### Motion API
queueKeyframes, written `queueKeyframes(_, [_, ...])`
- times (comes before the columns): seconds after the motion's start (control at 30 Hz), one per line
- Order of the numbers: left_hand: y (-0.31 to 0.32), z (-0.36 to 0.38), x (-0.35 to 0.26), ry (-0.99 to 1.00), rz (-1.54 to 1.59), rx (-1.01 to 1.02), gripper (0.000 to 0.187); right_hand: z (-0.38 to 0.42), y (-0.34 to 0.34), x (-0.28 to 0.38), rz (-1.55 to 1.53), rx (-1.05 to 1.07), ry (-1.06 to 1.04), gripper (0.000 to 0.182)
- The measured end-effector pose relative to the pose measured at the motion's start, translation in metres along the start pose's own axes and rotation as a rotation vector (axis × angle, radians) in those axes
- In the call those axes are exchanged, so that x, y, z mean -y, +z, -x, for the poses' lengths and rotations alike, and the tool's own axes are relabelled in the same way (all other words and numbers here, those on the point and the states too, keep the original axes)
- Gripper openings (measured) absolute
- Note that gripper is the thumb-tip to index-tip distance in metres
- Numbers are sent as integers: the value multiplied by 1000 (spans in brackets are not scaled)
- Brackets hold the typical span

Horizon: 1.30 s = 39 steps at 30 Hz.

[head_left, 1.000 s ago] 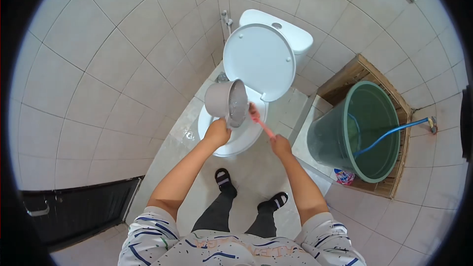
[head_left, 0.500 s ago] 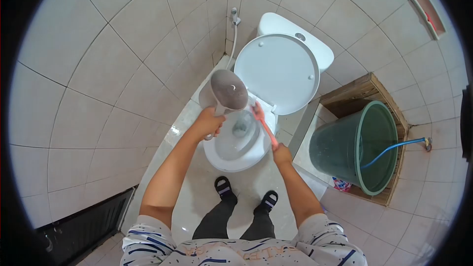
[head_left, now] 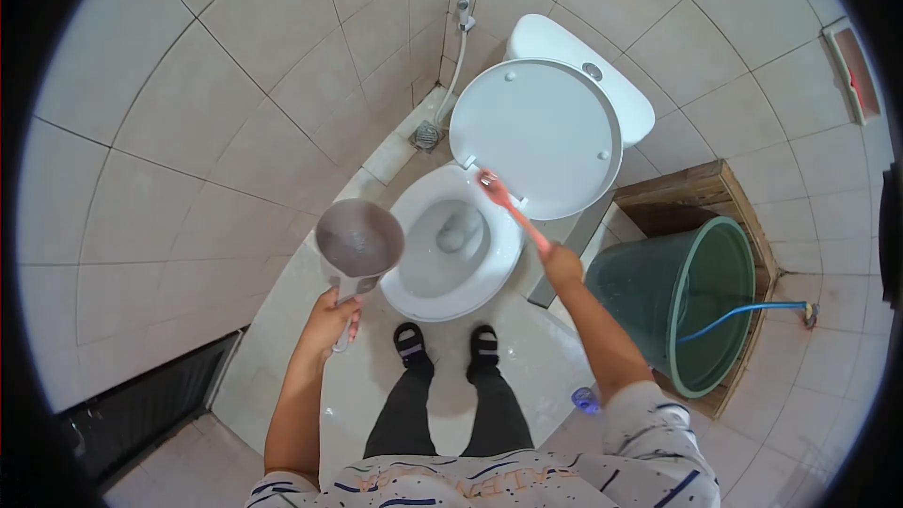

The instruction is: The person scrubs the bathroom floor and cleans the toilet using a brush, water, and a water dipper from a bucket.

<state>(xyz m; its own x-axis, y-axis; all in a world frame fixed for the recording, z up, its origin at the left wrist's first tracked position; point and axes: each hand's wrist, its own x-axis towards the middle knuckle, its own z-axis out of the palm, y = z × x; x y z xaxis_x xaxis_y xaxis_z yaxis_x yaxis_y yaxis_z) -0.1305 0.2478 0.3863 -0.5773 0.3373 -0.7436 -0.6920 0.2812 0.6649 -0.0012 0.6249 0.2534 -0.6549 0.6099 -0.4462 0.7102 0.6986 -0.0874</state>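
Observation:
My left hand (head_left: 329, 320) is closed round the handle of a grey water dipper (head_left: 360, 237), held upright left of the toilet bowl. My right hand (head_left: 563, 266) grips the end of a pink brush (head_left: 519, 214). The brush head is over the back of the toilet seat (head_left: 404, 290), near the hinges. Whether it touches the seat I cannot tell. The round lid (head_left: 536, 132) stands raised against the white tank (head_left: 625, 94). Water shows at the bottom of the bowl.
On the right, a large green bucket (head_left: 640, 282) with a blue hose (head_left: 734, 313) stands by a wooden frame (head_left: 673, 182). A spray nozzle (head_left: 464, 14) hangs on the back wall. Near it lies a floor drain (head_left: 426, 137). A purple item (head_left: 585, 401) is on the floor.
The dipper in my left hand has moved from over the bowl to its left and is now level. My right hand has shifted right and up with the brush. The view has shifted slightly.

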Motion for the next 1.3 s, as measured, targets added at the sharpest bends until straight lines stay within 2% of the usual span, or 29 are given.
queueKeyframes(0.03, [5, 7, 6, -1, 15, -3, 10, -21, 8, 11, -17, -27, -60, 36])
queueKeyframes(0.1, [15, 15, 15, 11, 53, -71, 12, -29, -24, 43, -28, 46, -37, 37])
queueKeyframes(0.2, [34, 30, 35, 36, 209, -108, 12, -17, -7, 0, -82, -21, -32, 46])
queueKeyframes(0.27, [50, 35, 39, 29, 225, -150, 12, 12, -20, -31, -57, 78, 11, 48])
queueKeyframes(0.37, [73, 41, 51, 24, 319, -140, 11, 11, -32, -48, 11, 89, 2, 48])
queueKeyframes(0.5, [105, 43, 66, 41, 356, -169, 11, -45, -21, -8, 37, 29, -196, 47])
queueKeyframes(0.6, [125, 50, 72, 34, 410, -169, 11, -62, -12, -2, 78, 9, -207, 44])
queueKeyframes(0.7, [135, 59, 81, 12, 409, -179, 12, -39, -6, -51, 49, -29, -209, 45])
queueKeyframes(0.77, [141, 67, 78, -22, 431, -169, 12, -14, -25, -74, 30, 79, -143, 44])
queueKeyframes(0.87, [146, 71, 82, -21, 421, -142, 12, -9, -50, -66, 29, 70, -119, 44])
queueKeyframes(0.9, [149, 71, 83, -16, 436, -145, 12, -16, -52, -58, 45, 46, -172, 44])
queueKeyframes(1.1, [158, 75, 86, -24, 426, -162, 12, -68, -36, 5, 77, -31, -279, 43])
queueKeyframes(1.2, [155, 80, 89, 20, 448, -131, 12, -55, -50, -13, 128, -20, -242, 42])
queueKeyframes(1.27, [152, 85, 91, 19, 461, -127, 12, -44, -50, -46, 121, -62, -300, 40])
queueKeyframes(1.3, [152, 88, 87, 20, 457, -124, 12, -32, -60, -53, 196, -35, -253, 40])
